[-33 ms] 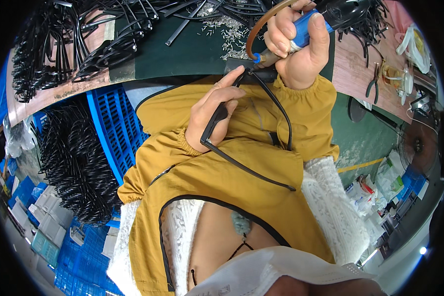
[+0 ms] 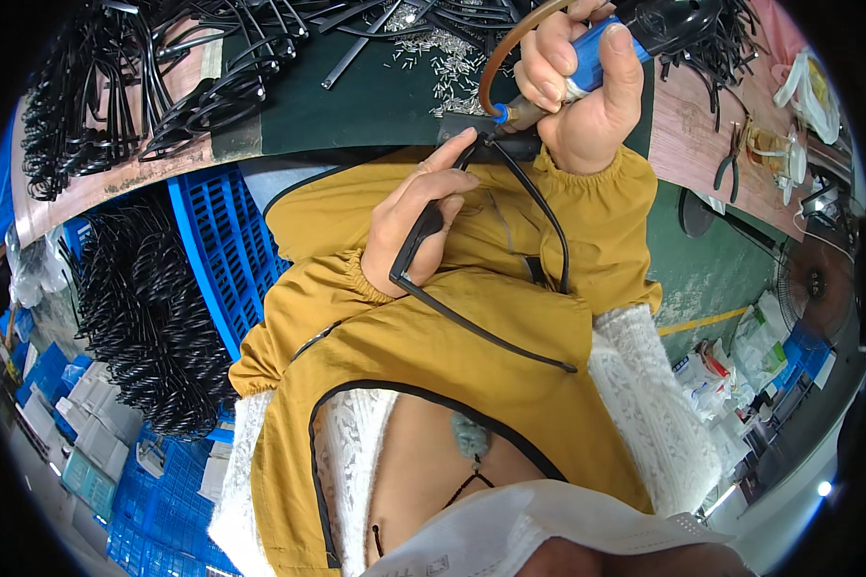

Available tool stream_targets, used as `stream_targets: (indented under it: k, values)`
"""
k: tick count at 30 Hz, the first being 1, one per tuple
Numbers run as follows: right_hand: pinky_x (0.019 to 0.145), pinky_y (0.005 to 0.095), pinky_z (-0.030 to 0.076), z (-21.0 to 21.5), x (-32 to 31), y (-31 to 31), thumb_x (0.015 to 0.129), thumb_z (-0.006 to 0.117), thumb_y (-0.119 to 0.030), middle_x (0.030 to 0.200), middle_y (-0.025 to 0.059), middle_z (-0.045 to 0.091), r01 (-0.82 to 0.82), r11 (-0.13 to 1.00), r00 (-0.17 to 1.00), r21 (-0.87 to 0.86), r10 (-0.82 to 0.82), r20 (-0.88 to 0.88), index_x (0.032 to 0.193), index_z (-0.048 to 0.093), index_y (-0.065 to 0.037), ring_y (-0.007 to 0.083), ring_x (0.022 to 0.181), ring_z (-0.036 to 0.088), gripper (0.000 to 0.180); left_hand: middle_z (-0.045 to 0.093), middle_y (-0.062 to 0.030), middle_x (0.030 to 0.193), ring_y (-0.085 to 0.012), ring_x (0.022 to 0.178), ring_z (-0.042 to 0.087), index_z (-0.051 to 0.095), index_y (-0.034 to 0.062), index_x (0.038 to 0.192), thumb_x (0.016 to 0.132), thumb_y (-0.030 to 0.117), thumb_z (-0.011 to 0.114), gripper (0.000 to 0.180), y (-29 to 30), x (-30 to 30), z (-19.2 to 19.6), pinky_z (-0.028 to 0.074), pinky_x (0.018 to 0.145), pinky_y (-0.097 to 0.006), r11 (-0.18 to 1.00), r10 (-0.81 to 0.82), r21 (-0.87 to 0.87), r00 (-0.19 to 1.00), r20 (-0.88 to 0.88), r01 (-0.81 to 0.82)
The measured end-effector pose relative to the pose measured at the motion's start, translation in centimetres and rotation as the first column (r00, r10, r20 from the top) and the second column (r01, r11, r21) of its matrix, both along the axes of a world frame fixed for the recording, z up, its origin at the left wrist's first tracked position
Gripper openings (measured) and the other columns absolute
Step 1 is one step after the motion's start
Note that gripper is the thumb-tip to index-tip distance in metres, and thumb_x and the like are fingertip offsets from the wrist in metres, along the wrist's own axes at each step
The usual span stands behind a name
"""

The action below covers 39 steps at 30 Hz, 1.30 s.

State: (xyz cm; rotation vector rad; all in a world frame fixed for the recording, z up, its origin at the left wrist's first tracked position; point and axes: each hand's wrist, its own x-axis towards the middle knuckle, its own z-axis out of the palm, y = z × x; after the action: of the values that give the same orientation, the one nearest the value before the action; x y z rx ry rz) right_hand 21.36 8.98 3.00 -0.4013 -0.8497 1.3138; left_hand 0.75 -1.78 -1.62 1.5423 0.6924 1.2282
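Note:
My left hand (image 2: 409,226) is closed around a black eyeglass frame (image 2: 486,327), its fingers pressing the front. One temple arm runs down over my lap; the other curves down to the right. In my right hand (image 2: 592,125) is a powered screwdriver (image 2: 597,60) with a blue grip and a black rear end. Its tip points down-left at the frame's upper end, by the table edge; the exact contact is too small to make out. A brown hose (image 2: 496,67) loops to a blue fitting near the tip.
Small silvery pins (image 2: 457,72) lie on the dark green mat (image 2: 346,106). Black glasses parts (image 2: 96,106) are heaped at left, with a coiled black bundle (image 2: 140,317) beside a blue basket (image 2: 226,245) below. Pliers (image 2: 729,168) and a fan (image 2: 815,282) are at right.

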Motion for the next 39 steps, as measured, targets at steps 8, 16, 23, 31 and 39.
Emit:
stream_targets:
  k: [8, 16, 23, 31, 39]
  values:
    - [0.041, 0.0232, 0.031, -1.0, -0.1, 1.3, 0.104, 0.060, -0.040, 0.073, 0.0029, 0.049, -0.243, 0.968, 0.962, -0.056, 0.233, -0.145, 0.108, 0.053, -0.012, 0.0109, 0.052, 0.045, 0.029, 0.055, -0.0385, 0.137, -0.0488, 0.132, 0.055, 0.059, -0.0030, 0.110, 0.107, 0.002, 0.050, 0.011, -0.3, -0.2, -0.8, 0.056, 0.100, -0.053, 0.993, -0.034, -0.111, 0.997, 0.070, 0.042]
    - [0.046, 0.0185, 0.031, 2.6, 0.6, -4.7, 0.102, 0.060, -0.050, 0.079, -0.0021, 0.048, -0.132, 0.989, 0.991, -0.073, 0.129, -0.045, 0.117, 0.051, -0.010, 0.0049, 0.058, 0.042, 0.044, 0.058, -0.0313, 0.138, -0.0362, 0.126, 0.061, 0.061, -0.0024, 0.115, 0.104, -0.002, 0.054, 0.013, 0.4, -0.7, 1.1, 0.049, 0.107, -0.044, 0.996, -0.058, -0.068, 0.997, -0.052, 0.055]
    - [0.044, 0.0172, 0.029, 2.2, 3.5, -6.0, 0.100, 0.065, -0.043, 0.078, -0.0002, 0.045, -0.233, 0.928, 0.973, -0.291, 0.219, -0.080, 0.116, 0.046, -0.006, 0.0063, 0.059, 0.039, 0.044, 0.059, -0.0208, 0.139, -0.0243, 0.113, 0.066, 0.064, -0.0017, 0.111, 0.101, -0.006, 0.056, 0.013, 1.0, -2.1, 3.1, 0.053, 0.100, -0.034, 0.945, -0.089, -0.309, 0.992, 0.085, 0.111]
    - [0.046, 0.0188, 0.033, 0.8, 8.4, -4.1, 0.101, 0.063, -0.039, 0.079, 0.0015, 0.047, -0.010, 0.992, 0.987, -0.130, -0.011, -0.160, 0.126, 0.054, -0.003, 0.0079, 0.061, 0.043, 0.045, 0.064, -0.0155, 0.099, -0.0224, 0.092, 0.066, 0.042, 0.0006, 0.130, 0.092, -0.001, 0.052, 0.039, 0.5, -15.8, 10.3, 0.053, 0.087, -0.035, 0.551, 0.827, 0.109, 0.522, -0.209, -0.828]
    - [0.045, 0.0173, 0.033, -1.8, 9.6, -3.4, 0.102, 0.062, -0.033, 0.079, 0.0005, 0.046, 0.151, 0.979, 0.977, -0.139, -0.169, -0.127, 0.126, 0.056, -0.003, 0.0061, 0.058, 0.042, 0.039, 0.033, -0.0234, 0.151, -0.0326, 0.142, 0.033, 0.016, 0.0009, 0.159, 0.080, -0.010, 0.051, 0.087, 10.4, -15.9, 5.3, 0.027, 0.120, -0.043, 0.380, 0.893, -0.004, 0.369, -0.257, -0.925]
